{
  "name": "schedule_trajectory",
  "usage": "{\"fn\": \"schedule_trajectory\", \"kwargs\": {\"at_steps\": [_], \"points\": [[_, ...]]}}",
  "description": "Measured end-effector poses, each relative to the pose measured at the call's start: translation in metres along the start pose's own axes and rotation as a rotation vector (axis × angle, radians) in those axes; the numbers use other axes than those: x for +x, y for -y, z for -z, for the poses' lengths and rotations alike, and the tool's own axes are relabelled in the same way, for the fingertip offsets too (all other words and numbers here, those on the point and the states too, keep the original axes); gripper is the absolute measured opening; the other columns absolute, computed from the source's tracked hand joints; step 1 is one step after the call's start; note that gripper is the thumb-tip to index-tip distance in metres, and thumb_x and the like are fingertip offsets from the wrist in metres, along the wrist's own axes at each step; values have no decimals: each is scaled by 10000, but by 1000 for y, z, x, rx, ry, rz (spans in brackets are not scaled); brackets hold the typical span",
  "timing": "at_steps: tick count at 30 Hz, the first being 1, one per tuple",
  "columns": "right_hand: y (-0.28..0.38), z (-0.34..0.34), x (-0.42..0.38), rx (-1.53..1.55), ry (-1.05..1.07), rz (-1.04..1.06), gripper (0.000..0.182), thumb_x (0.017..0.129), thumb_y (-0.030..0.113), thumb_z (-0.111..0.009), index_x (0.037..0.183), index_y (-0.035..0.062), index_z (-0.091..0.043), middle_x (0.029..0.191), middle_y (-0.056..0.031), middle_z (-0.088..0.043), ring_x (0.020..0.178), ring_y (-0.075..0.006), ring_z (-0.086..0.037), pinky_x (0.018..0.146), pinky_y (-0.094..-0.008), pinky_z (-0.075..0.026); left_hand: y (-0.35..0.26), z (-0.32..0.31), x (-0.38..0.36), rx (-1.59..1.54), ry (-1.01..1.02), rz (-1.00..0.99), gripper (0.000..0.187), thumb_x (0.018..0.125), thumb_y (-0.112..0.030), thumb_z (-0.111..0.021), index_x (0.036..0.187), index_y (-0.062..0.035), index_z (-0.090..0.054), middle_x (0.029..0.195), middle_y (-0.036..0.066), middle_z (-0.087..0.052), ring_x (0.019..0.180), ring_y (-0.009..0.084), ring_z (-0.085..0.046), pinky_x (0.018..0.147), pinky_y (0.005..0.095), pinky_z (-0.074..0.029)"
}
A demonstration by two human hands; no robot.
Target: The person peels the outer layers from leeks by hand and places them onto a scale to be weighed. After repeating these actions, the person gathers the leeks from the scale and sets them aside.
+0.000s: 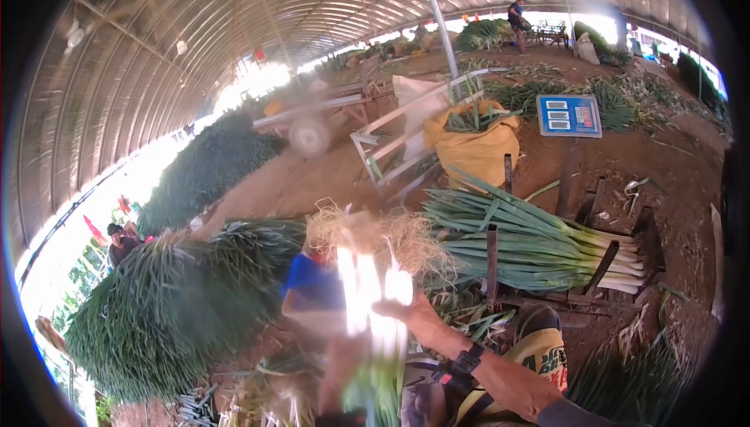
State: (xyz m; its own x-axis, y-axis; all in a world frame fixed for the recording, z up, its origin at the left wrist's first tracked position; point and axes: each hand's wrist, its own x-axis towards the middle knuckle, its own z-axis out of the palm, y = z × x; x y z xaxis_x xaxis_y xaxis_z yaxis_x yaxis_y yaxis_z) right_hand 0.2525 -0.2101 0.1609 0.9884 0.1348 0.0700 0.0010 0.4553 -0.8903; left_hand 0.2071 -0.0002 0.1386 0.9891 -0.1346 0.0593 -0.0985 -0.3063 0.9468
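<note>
Upright in front of me are several long green onions [375, 376], with shaggy pale roots [410, 243] on top and white shanks washed out by glare. My right hand [406, 318], a black watch on its wrist, is closed round these stalks, its thumb across the white part. On their left side is my left hand [344, 353], badly blurred, so its fingers do not show clearly. To the right, a stack of trimmed green onions [516, 243] lies in a dark metal rack [601, 271], white ends pointing right. Behind my hands is a blue object [312, 278], partly hidden.
A large green onion heap [180, 310] fills the left. Beyond the rack stand a yellow sack [476, 146] and a blue scale display [569, 116]. A cart wheel [309, 136] is farther back. One person [516, 25] stands far off; another [121, 243] is behind the heap.
</note>
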Motion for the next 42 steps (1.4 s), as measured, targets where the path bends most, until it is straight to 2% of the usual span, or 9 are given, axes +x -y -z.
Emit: {"fn": "schedule_trajectory", "kwargs": {"at_steps": [8, 11, 16, 20, 24, 32, 35, 38, 42], "points": [[17, 5, -7, -6, 47, -70, 353, 876, 138, -814, 1174, 40, -653, 1044, -31, -694, 934, -115, -641, 848, -302, -535, -80, -11, -26, 446, 0, -100, 440, 991, -152, -594, 1352, 83, -504, 1044, 283, -690, 946, 368, -705, 855, 443, -544], [14, 13, -7, -116, 71, -91, 668, 881, 449, -790, 1253, -92, -667, 1307, -229, -675, 1249, -278, -623, 1121, -362, -430, -87, -12, -21, 961, -61, -137, 480, 969, -121, -595, 1370, 101, -451, 1012, 323, -666, 906, 455, -691, 801, 507, -553], [17, 9, -10, -82, 33, -49, 438, 887, 254, -797, 1217, -2, -664, 1131, -90, -688, 1034, -164, -633, 937, -321, -490, -53, -20, -14, 1058, -146, -170, 555, 966, -121, -599, 1430, 93, -384, 1215, 364, -599, 981, 500, -659, 802, 527, -563], [12, 10, -12, 42, 4, -7, 321, 901, 155, -793, 1172, 28, -677, 1052, -29, -700, 950, -112, -637, 861, -300, -526, -36, -28, -3, 756, 20, -5, 577, 950, -99, -589, 1478, 43, -403, 1273, 216, -647, 1043, 336, -668, 848, 421, -549], [-2, 19, -5, -126, 34, -71, 702, 883, 412, -796, 1272, -139, -603, 1279, -252, -664, 1226, -298, -627, 1098, -361, -447, 15, -19, 4, 109, 9, -56, 558, 886, -36, -556, 1438, 26, -509, 1210, 72, -661, 1038, 159, -595, 907, 287, -477], [10, 14, -9, -124, 82, -55, 753, 900, 429, -780, 1292, -173, -553, 1361, -296, -604, 1268, -337, -602, 1114, -358, -444, -30, -18, -4, -169, 24, 52, 452, 989, -231, -534, 1324, 64, -610, 1161, 109, -701, 1022, 180, -639, 909, 291, -492], [-9, 15, -2, -111, -11, -30, 320, 929, 152, -774, 1204, 19, -678, 1080, -39, -716, 978, -111, -650, 894, -299, -539, 0, -16, 0, -557, -84, 133, 464, 986, -246, -621, 1308, 88, -616, 1150, 127, -714, 1018, 190, -659, 923, 302, -494], [0, 14, -7, -106, 2, -63, 297, 932, 144, -768, 1189, 25, -682, 1072, -39, -715, 983, -113, -650, 900, -301, -537, 48, 0, 15, -316, -68, 77, 456, 948, -191, -696, 1300, 89, -623, 1142, 140, -721, 1009, 206, -670, 936, 326, -497], [8, 18, -12, -84, 77, -75, 735, 912, 391, -778, 1336, -153, -525, 1346, -278, -617, 1262, -312, -608, 1081, -369, -475, 13, 2, 12, -309, 22, 93, 459, 878, -139, -781, 1256, 83, -645, 1102, 122, -727, 987, 189, -665, 929, 326, -494]]}}
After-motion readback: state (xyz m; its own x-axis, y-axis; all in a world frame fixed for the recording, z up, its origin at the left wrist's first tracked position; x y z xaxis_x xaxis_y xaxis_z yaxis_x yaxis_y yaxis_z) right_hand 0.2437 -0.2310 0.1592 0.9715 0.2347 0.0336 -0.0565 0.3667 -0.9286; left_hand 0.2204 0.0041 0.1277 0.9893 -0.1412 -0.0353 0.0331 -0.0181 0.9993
